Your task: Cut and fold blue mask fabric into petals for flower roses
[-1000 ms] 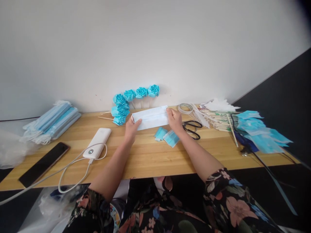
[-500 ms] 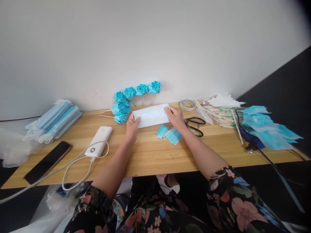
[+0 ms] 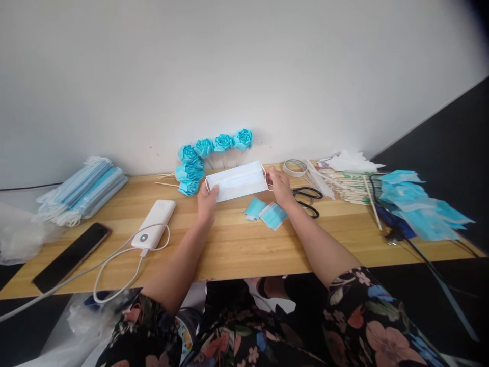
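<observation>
A pale blue-white face mask [image 3: 237, 181] is held up flat above the table. My left hand [image 3: 208, 199] pinches its left end, the thumb lying on the front. At the right end, the fingers of my right hand [image 3: 279, 186] are closed on the ear loop, just off the mask's edge. Below the mask lie two cut blue mask pieces [image 3: 273, 216]. Black-handled scissors [image 3: 307, 193] rest to the right of my right hand, their blades partly hidden. Several blue flowers [image 3: 191, 171] made of folded material stand behind and left of the mask.
A stack of masks [image 3: 86, 188] lies far left, near a phone [image 3: 72, 257] and a white power bank [image 3: 155, 224] with its cable. Tape [image 3: 295, 166], wooden sticks [image 3: 349, 186] and loose blue sheets [image 3: 424, 204] occupy the right. A wall [image 3: 244, 66] rises behind the table.
My right hand has slid off the mask's right edge slightly to the right and now holds the ear loop there. My left hand keeps its grip on the left end.
</observation>
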Available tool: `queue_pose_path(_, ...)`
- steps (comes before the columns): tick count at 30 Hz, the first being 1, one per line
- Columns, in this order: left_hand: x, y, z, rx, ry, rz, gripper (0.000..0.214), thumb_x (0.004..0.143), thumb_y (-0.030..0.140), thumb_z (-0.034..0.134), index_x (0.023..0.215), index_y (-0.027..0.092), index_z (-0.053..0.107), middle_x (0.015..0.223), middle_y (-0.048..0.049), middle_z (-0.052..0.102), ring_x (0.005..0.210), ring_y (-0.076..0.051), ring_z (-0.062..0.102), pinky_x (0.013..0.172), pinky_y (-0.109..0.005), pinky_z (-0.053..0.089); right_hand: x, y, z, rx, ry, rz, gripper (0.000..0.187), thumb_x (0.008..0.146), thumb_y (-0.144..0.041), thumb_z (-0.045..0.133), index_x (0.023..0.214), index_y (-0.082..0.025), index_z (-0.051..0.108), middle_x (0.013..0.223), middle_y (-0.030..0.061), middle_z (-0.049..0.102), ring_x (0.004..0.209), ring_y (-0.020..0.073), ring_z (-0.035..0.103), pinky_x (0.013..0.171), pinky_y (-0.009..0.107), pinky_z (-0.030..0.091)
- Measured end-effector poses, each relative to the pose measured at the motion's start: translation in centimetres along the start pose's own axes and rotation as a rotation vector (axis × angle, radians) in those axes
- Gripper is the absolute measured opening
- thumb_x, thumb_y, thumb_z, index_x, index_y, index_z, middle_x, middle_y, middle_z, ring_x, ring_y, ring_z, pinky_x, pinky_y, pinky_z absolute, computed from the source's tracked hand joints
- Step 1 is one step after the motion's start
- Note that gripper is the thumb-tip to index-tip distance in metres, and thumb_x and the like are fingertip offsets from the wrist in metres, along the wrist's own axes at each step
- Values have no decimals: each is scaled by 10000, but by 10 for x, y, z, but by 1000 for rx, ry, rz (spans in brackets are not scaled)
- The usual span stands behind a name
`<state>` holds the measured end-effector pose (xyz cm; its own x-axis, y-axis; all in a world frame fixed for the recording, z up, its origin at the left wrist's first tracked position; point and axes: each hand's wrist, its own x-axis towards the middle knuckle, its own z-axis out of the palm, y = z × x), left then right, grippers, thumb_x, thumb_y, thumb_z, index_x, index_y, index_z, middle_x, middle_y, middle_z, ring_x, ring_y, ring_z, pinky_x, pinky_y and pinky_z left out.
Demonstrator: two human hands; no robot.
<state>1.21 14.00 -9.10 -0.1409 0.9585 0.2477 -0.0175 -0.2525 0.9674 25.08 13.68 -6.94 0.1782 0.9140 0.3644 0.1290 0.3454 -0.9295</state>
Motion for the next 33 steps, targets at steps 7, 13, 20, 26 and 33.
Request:
queue_pose_path(7,-3,4,5,-41,14,33,354,848,298,622,1176,166,616,1250,-94,674,1184,-245,609,1086,-388,441,-2,-3,2,-96,-9,-86,550,911,-659,489,599,-228,351,588,-36,348,565,123,361,545,272,324)
queue_pose_path(13,-3,8,6,-11,10,54,304,875,281,587,1153,162,623,1230,-88,681,1174,-236,609,1072,-363,441,-2,-10,4,-281,38,-141,508,899,-532,556,601,-227,281,597,-54,232,584,107,257,550,279,227)
queue_pose_path(20,-1,15,5,-204,37,-139,418,915,331,567,1310,194,564,1252,-96,672,1038,-210,680,874,-327,553,0,-9,0,-352,125,-208,466,952,-479,498,623,-232,280,595,-62,236,578,109,263,555,285,228)
queue_pose_path(26,-3,28,4,-315,25,-232,461,943,446,546,1308,164,566,947,-92,727,799,-193,708,678,-281,555,1,-6,-1,-387,166,-227,485,963,-491,487,612,-232,273,580,-65,244,576,111,271,563,289,236)
queue_pose_path(33,-3,29,3,-297,42,-269,408,944,435,569,1259,178,607,849,-48,695,646,-128,631,593,-230,500,0,-8,0,-371,175,-206,492,962,-491,491,615,-233,257,594,-65,228,580,111,262,565,290,233)
